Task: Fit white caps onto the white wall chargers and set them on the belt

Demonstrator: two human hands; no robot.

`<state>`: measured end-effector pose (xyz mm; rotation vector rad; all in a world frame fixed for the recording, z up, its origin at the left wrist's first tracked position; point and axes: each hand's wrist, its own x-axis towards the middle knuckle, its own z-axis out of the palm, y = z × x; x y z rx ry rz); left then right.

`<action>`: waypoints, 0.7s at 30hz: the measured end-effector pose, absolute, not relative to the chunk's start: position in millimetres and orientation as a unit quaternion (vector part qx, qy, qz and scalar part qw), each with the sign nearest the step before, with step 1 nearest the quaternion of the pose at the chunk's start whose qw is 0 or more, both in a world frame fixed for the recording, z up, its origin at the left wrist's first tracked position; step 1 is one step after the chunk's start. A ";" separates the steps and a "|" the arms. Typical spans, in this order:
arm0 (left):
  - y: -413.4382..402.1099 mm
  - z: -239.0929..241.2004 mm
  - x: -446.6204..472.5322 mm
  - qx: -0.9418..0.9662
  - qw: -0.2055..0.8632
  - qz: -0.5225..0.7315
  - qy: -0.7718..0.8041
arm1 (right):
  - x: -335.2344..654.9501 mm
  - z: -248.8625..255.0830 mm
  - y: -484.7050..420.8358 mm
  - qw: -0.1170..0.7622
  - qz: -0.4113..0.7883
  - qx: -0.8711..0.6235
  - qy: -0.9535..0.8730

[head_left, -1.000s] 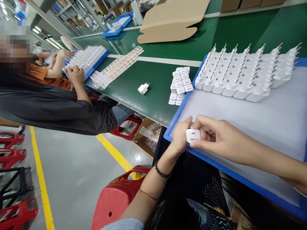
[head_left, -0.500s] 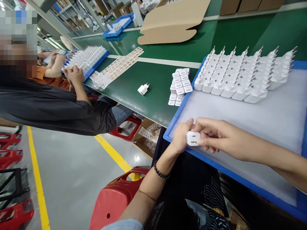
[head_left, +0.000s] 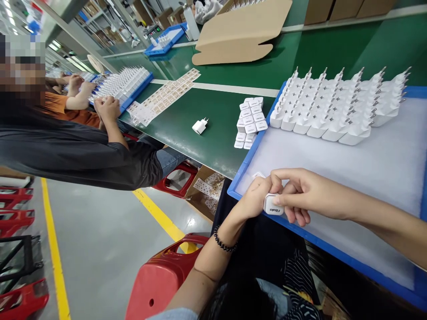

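A white plug charger (head_left: 273, 208) with dark lettering on its face sits between my two hands, over the near left edge of the blue tray (head_left: 236, 186). My left hand (head_left: 254, 198) is closed around it from the left, its fingers mostly hidden. The thumb of my right hand (head_left: 296, 198) presses on the charger's face, and the other fingers are curled behind. Just above my left hand a small white piece (head_left: 259, 175) shows, too covered to name. Rows of white chargers (head_left: 328, 111) stand pins-up at the tray's far side.
White label-faced blocks (head_left: 251, 118) are grouped beside the tray. One charger (head_left: 200, 126) lies on the green table (head_left: 220, 158), with a label sheet (head_left: 167, 95) beyond. A co-worker's dark sleeve (head_left: 83, 153) is at left. Below are a red stool (head_left: 156, 284) and a cardboard box (head_left: 196, 195).
The charger has shifted slightly down and right and turned in my hands; the port slot seen before is now covered. A small white piece has come into sight above my left hand.
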<state>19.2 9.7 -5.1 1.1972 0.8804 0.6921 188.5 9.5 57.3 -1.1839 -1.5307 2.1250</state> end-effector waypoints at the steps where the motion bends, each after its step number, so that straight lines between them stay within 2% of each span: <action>1: 9.3 -5.7 19.3 0.532 0.686 0.299 0.395 | 187.6 57.2 8.3 0.133 0.724 -0.421 -0.530; 8: 10.8 -5.4 20.5 0.536 0.668 0.297 0.421 | 185.2 62.4 4.9 0.120 0.666 -0.470 -0.566; 16: 15.2 -6.1 19.4 0.525 0.666 0.310 0.429 | 189.3 60.8 5.7 0.134 0.712 -0.405 -0.558; 21: 15.9 -5.4 24.0 0.422 0.657 0.351 0.518 | 199.4 65.9 12.3 0.177 0.686 -0.361 -0.607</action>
